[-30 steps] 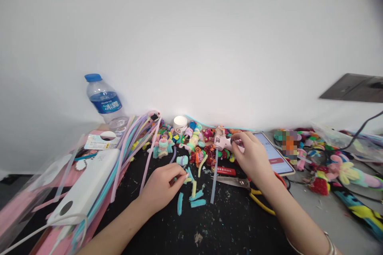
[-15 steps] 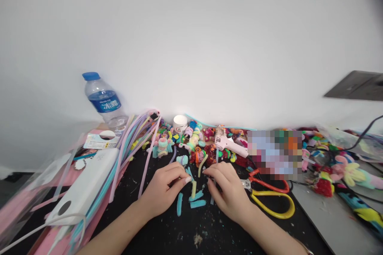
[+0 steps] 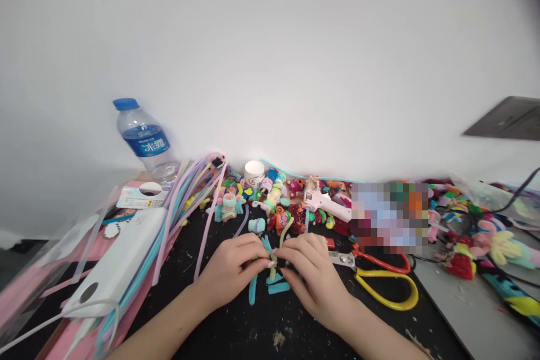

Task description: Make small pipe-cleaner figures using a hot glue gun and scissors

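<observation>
My left hand [image 3: 234,264] pinches a short fuzzy pipe cleaner piece [image 3: 266,244], pale blue at the top, with a yellow part [image 3: 273,273] below. From the other side, my right hand [image 3: 314,273] closes its fingertips on the same piece; they partly hide it. Cut blue pipe cleaner pieces [image 3: 278,287] lie on the black mat [image 3: 270,320] under the fingers. Just beyond the hands are a small blue-and-white coil [image 3: 256,225] and a yellow strip [image 3: 287,229].
A pink glue gun [image 3: 327,204] lies behind my right hand, and scissors [image 3: 386,287] with red and yellow handles lie beside it. Pipe cleaner figures [image 3: 274,197] line the wall. At left are a white power bank [image 3: 118,259], long pipe cleaners [image 3: 177,208] and a water bottle [image 3: 145,138].
My right hand has moved left, bringing its fingertips to the piece at my left hand. The view has shifted slightly.
</observation>
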{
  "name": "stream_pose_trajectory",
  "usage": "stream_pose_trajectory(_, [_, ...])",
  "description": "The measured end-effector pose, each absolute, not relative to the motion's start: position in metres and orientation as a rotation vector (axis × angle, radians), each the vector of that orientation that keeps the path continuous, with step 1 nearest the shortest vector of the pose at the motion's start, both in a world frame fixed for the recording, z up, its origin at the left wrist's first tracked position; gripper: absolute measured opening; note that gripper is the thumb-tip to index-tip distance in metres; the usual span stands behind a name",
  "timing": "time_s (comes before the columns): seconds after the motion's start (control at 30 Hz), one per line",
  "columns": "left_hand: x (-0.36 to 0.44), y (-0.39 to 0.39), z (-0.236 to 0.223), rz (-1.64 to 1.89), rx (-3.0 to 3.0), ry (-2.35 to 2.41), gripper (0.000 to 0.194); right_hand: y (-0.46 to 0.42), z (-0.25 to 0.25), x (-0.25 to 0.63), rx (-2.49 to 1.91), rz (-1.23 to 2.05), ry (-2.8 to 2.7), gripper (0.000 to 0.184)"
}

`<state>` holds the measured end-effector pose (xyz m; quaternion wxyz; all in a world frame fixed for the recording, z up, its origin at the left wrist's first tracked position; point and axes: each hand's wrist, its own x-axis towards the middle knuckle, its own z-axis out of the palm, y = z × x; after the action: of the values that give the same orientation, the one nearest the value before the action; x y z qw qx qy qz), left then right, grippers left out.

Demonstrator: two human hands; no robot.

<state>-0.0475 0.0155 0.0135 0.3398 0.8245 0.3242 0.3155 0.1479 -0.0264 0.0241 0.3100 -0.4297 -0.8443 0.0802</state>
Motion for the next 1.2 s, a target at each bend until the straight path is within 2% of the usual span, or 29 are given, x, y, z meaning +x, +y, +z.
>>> stream_pose_trajectory(0.63, [-0.045,0.014,0.007,0.660,2.278,0.899,0.022,-0.022,0.012,0.149,-1.099,0.067,-2.454,0.022])
stream_pose_trajectory(1.2, [-0.044,0.018,0.011,0.650,2.125,0.891,0.022,-0.024,0.019,0.145,-1.197,0.408,-2.259,0.021])
